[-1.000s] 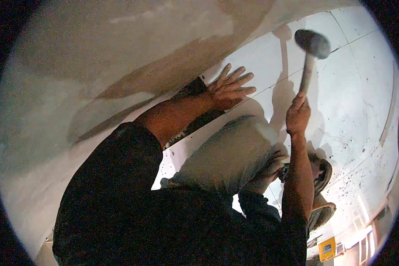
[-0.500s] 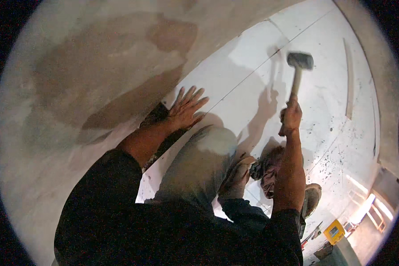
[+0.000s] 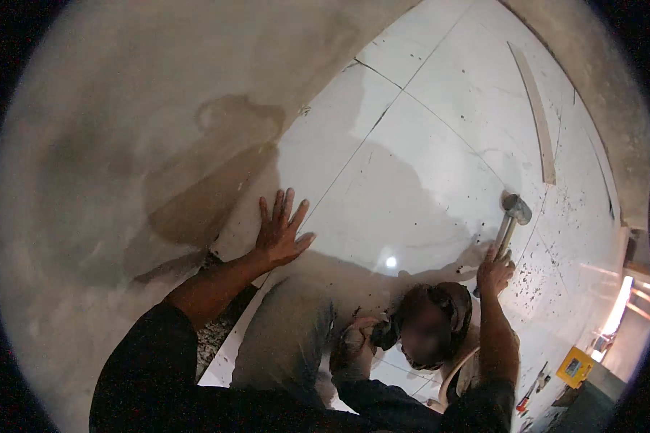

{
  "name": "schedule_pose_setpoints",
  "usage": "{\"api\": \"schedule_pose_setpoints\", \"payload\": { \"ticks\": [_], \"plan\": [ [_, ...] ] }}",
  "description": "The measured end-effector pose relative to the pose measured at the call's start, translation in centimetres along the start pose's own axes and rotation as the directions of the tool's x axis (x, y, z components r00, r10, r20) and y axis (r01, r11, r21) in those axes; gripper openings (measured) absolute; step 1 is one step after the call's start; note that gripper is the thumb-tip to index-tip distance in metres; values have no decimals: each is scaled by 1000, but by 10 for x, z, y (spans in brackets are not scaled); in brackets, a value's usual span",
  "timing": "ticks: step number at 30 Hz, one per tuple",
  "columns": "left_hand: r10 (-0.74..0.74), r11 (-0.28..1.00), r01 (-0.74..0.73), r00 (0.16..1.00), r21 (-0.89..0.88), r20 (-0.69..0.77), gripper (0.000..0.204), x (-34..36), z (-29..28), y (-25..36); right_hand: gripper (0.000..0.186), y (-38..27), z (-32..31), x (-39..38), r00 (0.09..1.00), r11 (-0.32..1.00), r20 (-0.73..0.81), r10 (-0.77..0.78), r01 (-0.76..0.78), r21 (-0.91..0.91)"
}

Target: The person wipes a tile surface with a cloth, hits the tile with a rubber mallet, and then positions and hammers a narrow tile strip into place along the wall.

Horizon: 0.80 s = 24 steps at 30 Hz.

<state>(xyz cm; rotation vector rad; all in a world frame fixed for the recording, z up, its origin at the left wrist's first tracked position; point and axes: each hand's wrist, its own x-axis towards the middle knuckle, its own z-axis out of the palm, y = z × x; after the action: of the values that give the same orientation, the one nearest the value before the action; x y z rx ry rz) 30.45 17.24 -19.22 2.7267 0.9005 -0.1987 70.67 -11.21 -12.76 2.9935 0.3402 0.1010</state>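
My left hand (image 3: 285,232) lies on a large white floor tile (image 3: 332,169) beside the wall, its fingers spread. Off to the right, my right hand (image 3: 495,274) is wrapped round the handle of a rubber mallet (image 3: 517,208). The mallet's dark head is low over the white tiles near a joint line, and I cannot tell whether it touches them. A thin dark joint runs away from near my left fingertips. Below my left forearm, a strip of rough mortar (image 3: 213,340) shows between the tile edge and the wall.
A plastered wall (image 3: 101,130) rises on the left. A long pale strip (image 3: 536,119) lies on the tiles at far right. Dark crumbs are scattered nearby. Dark bundled cloth (image 3: 462,307) is near my legs. A yellow device (image 3: 575,366) and a red-handled tool (image 3: 526,398) lie at lower right.
My right hand has brought the mallet down and to the right, from raised to low over the tiles. My left hand appears lower and further left as the view shifts.
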Motion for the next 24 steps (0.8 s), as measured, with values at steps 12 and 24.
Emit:
{"api": "schedule_pose_setpoints", "payload": {
  "ticks": [12, 24],
  "plan": [
    [-15, 999, 11, 994, -43, -109, 75, 147, -18, 63, 67, -88, 42, -7, 570, 525, 174, -803, 537, 661],
    [6, 993, -15, 997, -116, -75, 76, 158, -14, 68, 30, -508, 8, 167, 672, 595, -285, -684, 739, 314]
  ]
}}
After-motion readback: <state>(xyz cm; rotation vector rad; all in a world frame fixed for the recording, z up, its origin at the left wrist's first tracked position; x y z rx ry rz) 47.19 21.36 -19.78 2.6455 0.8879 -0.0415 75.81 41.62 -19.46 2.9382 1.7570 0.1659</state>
